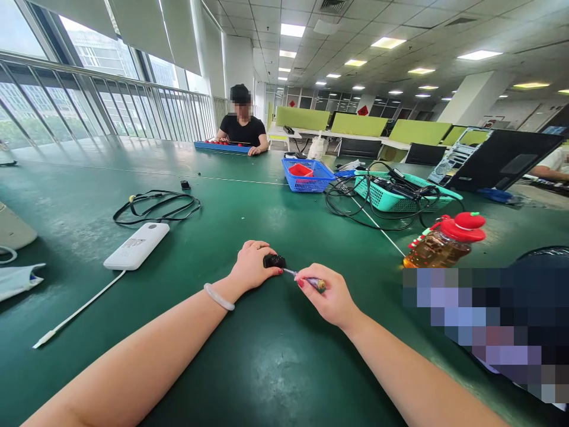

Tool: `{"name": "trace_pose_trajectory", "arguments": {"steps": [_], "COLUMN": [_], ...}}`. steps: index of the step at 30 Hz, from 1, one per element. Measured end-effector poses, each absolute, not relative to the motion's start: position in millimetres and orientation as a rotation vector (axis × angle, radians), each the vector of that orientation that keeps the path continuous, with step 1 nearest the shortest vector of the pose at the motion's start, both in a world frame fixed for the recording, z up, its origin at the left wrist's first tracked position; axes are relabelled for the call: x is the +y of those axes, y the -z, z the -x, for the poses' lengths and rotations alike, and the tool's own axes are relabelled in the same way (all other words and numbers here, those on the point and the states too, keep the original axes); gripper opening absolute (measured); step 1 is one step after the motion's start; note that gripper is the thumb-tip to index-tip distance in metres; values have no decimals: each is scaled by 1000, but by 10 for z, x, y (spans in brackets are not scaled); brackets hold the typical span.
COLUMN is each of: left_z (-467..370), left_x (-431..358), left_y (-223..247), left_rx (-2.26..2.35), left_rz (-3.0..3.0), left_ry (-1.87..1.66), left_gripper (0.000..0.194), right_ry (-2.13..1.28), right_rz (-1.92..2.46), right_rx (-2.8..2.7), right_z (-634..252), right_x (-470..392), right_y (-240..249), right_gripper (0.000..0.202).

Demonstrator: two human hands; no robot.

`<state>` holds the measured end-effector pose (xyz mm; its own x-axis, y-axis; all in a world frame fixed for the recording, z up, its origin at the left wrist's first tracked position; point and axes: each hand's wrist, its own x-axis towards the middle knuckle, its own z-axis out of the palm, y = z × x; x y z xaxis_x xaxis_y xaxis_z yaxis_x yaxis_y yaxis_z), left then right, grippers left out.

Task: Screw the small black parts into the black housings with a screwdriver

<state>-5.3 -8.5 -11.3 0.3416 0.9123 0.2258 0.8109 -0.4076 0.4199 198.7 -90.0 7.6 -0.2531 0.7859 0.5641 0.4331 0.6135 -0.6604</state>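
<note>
My left hand [252,265] is closed around a small black block-shaped part [274,261], holding it down at the green table [275,362]. Its exact kind is too small to make out. In my right hand [331,293] is a screwdriver [316,283], gripped by its handle between thumb and fingers. The thin metal shaft points left, and its tip meets or nearly meets the right side of the black part. A pale bangle [219,297] circles my left wrist.
To the left lie a white power bank [137,245] with a cable and a coiled black cable [155,209]. A blue basket [309,182], a teal basket [386,201] of cables and a red-lidded bottle [444,244] stand right. Across the table sits a person [244,127].
</note>
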Motion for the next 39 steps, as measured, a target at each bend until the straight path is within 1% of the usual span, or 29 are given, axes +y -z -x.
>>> {"name": "trace_pose_trajectory", "arguments": {"steps": [8,18,20,26,34,39], "left_z": [60,61,59,55,52,50], "left_x": [-55,-43,-44,-52,-47,-46], "left_y": [155,181,181,171,178,180], "left_rx": [1549,1507,1511,1502,1494,1497], "left_rz": [-2390,-2414,-2409,-2421,-2423,-2428], "left_ry": [-611,-571,-564,-556,-561,-565], "left_gripper": [42,40,40,39,38,39], "right_ry": [-450,-415,-359,2,249,270], "right_rz": [935,954,967,1025,812,811], "right_rx": [-1926,-1979,-2040,-2192,-2537,-2531], "right_z": [-1991,-1981,-1973,-1931,-1899,-1905], "right_x": [-901,-902,-911,-949,-964,-949], "right_y": [-61,-47,-44,-31,-68,-52], "right_gripper": [13,13,14,22,15,16]}}
